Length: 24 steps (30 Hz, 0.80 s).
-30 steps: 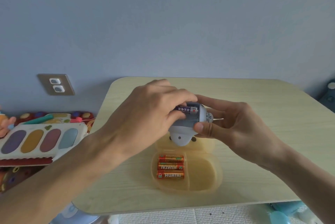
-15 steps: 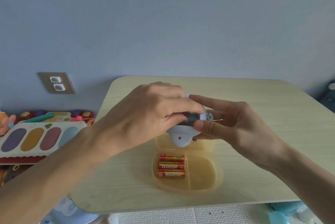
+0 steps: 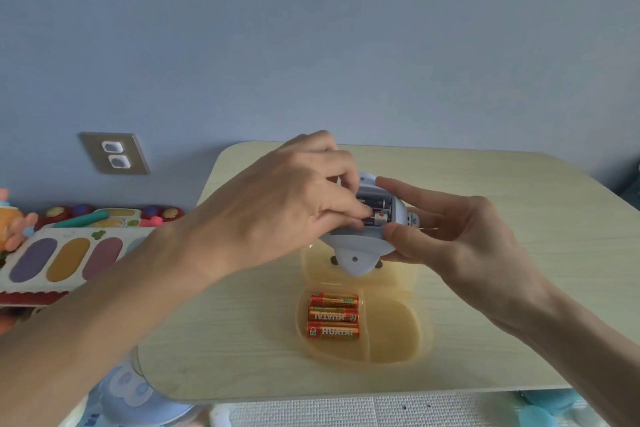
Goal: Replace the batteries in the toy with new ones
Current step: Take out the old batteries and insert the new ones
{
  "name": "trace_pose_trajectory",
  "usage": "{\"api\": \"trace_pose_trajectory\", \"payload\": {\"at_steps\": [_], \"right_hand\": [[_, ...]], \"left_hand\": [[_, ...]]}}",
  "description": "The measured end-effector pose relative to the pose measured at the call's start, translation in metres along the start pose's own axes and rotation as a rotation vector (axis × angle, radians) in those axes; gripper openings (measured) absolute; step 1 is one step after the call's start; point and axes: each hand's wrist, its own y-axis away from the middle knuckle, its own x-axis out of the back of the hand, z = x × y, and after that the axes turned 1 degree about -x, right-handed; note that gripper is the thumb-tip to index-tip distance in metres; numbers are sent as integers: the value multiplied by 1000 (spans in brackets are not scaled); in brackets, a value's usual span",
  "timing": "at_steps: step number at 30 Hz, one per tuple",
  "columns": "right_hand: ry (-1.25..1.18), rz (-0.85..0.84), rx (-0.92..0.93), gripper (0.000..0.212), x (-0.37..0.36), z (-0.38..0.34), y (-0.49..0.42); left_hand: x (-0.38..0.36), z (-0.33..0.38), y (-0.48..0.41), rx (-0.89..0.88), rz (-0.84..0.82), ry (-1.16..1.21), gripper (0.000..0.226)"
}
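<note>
Holding: I keep the toy (image 3: 360, 246) above the table (image 3: 519, 219), over the tray's (image 3: 415, 350) far end.
Right hand (image 3: 460, 236): pinched on the toy's right end.
Left hand (image 3: 277, 205): fingertips (image 3: 363, 210) pressed on an old battery (image 3: 375, 217) in the open bay.
Axis: battery lies left-right, so the left hand is nearer.
New batteries (image 3: 333, 316): tray's left compartment, toward the near edge.

Your left hand (image 3: 287, 205) covers most of the toy (image 3: 360, 250), so its battery bay shows only in part. The labels on the batteries inside the toy (image 3: 375, 210) are too small to read. The colourful toy keyboard (image 3: 65, 258) is cut off at the left edge.
</note>
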Motion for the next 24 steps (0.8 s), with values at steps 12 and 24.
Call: {"api": "trace_pose_trajectory", "payload": {"at_steps": [12,24], "right_hand": [[-62,79,-35,51,16,9,-18],[-87,-50,18,59,19,13,-17]], "left_hand": [[-9,-66,39,515,-214,20,12],[-16,-76,54,594,-324,1,7]]}}
